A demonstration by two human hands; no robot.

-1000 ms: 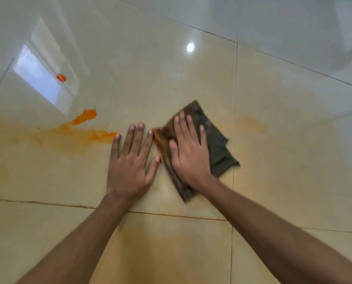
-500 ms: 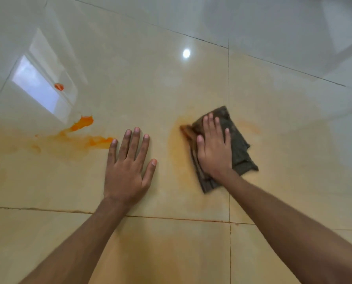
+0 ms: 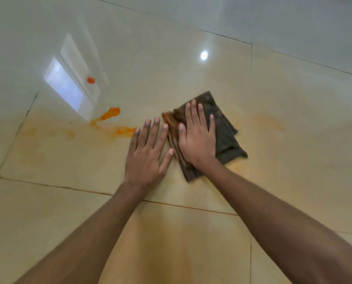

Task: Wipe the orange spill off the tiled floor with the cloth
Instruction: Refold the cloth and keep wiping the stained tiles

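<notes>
A dark, folded cloth [image 3: 224,130] with an orange-stained left edge lies on the glossy beige tiled floor [image 3: 171,68]. My right hand [image 3: 197,138] presses flat on it, fingers spread. My left hand [image 3: 146,154] rests flat on the tile just left of the cloth, its thumb tip touching the cloth's edge. Bright orange spill [image 3: 110,114] sits left of my left hand, with a streak [image 3: 125,131] reaching my fingertips. A small separate orange drop [image 3: 91,80] lies farther back.
A pale orange smear [image 3: 48,132] spreads across the tile to the left, and a faint one [image 3: 267,121] lies right of the cloth. Grout lines [image 3: 251,78] cross the floor. A window reflection [image 3: 64,87] and a lamp glare [image 3: 204,55] shine on the tiles.
My right hand slid the cloth right, away from my left hand, then back left until it touches my left thumb. The left hand stayed planted.
</notes>
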